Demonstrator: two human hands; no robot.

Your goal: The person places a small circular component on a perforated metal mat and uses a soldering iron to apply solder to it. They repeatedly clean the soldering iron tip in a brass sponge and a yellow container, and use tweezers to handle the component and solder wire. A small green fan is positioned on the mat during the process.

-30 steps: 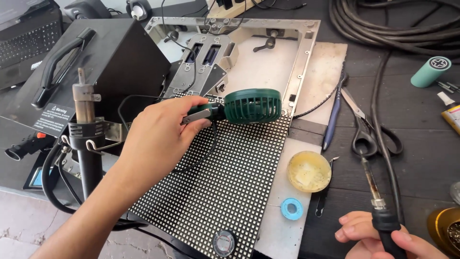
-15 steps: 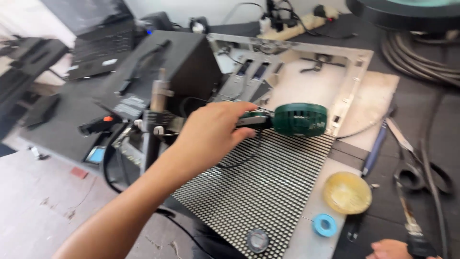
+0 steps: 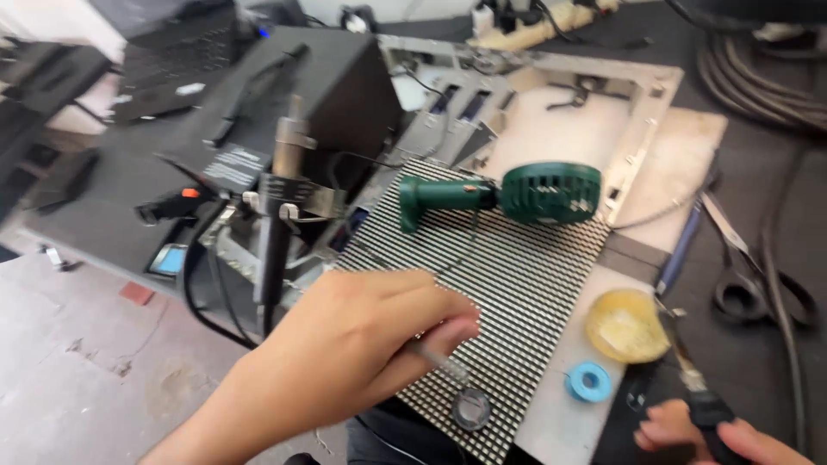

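From the head view: one green handheld fan lies on one dotted LED panel, well beyond the left hand. That hand's grip is closed on one thin metal tool, palm down, just above one small round lens. The right hand grips one soldering iron, tip at one yellow flux tin; one blue solder spool sits beside.

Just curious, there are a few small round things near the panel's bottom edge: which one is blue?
The little blue ring, lying beside the yellow dish; the dark disc sits on the panel.
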